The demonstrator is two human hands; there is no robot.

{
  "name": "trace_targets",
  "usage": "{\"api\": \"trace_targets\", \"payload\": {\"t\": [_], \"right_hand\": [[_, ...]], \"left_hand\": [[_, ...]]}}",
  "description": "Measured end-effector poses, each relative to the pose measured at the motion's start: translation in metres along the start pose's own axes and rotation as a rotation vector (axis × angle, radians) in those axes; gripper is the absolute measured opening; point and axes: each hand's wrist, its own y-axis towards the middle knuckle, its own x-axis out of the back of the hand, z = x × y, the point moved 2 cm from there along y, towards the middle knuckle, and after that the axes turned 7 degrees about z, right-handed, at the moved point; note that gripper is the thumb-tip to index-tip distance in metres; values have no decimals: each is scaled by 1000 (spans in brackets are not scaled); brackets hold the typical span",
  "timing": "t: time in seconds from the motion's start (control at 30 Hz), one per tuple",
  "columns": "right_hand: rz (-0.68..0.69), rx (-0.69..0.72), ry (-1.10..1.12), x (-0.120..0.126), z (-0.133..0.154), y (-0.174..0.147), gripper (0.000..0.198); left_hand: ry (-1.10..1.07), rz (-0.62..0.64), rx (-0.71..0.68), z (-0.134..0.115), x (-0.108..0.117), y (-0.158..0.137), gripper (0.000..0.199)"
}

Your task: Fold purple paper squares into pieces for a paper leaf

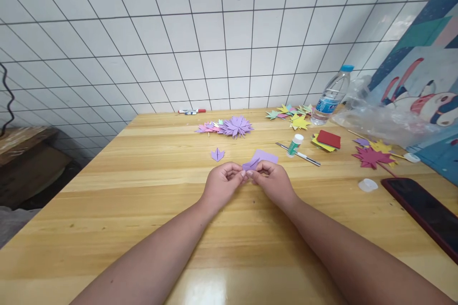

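Between my two hands is a small folded piece of purple paper, held just above the wooden table. My left hand pinches its left end between thumb and fingers. From the other side my right hand grips it the same way, and the thumbs nearly meet. Partly behind it lies a flat purple paper sheet. A finished-looking folded purple piece with several points rests beyond my left hand. Farther back sits a spiky purple paper flower, beside pink folded pieces.
Right of my hands stand a glue stick and a craft knife. Red and yellow paper squares, a water bottle, a dark red paper leaf, a clear cap and a phone lie farther right. Markers are near the tiled wall.
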Motion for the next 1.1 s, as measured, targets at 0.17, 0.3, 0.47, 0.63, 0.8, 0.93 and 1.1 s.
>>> {"api": "trace_targets", "payload": {"t": [0.17,0.3,0.47,0.63,0.8,0.93,1.1], "right_hand": [[52,-20,131,-2,3,0,29],[58,-49,150,0,4,1,31],[54,-86,162,1,-1,2,31],[122,-100,140,-4,-3,1,25],[75,-60,103,-1,-4,2,24],[99,-44,69,2,-3,3,24],[120,-89,15,2,-5,2,25]], "left_hand": [[42,4,-39,-1,-1,0,20],[-15,20,-10,2,1,2,23],[-126,81,83,4,3,5,28],[-91,74,86,4,4,4,27],[61,88,60,3,2,1,22],[69,152,44,-1,0,-1,20],[-32,121,79,-3,2,2,23]]}}
